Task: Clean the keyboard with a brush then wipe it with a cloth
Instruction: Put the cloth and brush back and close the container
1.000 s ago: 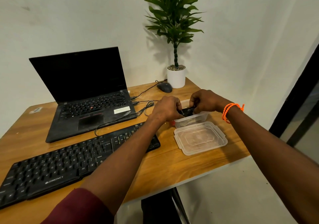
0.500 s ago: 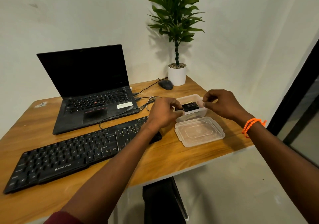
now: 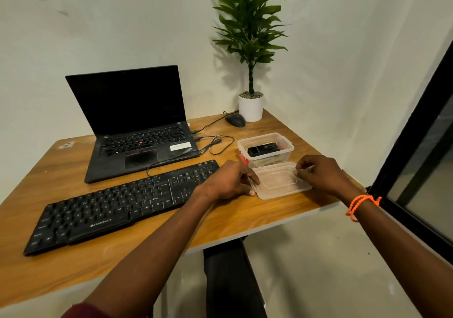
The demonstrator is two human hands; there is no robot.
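A black keyboard [image 3: 117,203] lies slanted across the front of the wooden desk [image 3: 73,266]. To its right stands a clear plastic box [image 3: 284,143] with a black object [image 3: 263,150] inside. In front of the box lies its clear lid [image 3: 279,183]. My left hand [image 3: 229,179] grips the lid's left edge between thumb and fingers. My right hand [image 3: 321,173] pinches the lid's right edge. No brush or cloth can be made out.
An open black laptop [image 3: 137,126] sits behind the keyboard, with cables [image 3: 215,143] running from its right side. A black mouse [image 3: 235,120] and a potted plant [image 3: 250,107] stand at the back right corner. The desk's right edge is close to the lid.
Both hands have left the box with the black object in it and come down to the lid in front, one hand taking each side. The camera has pulled back.
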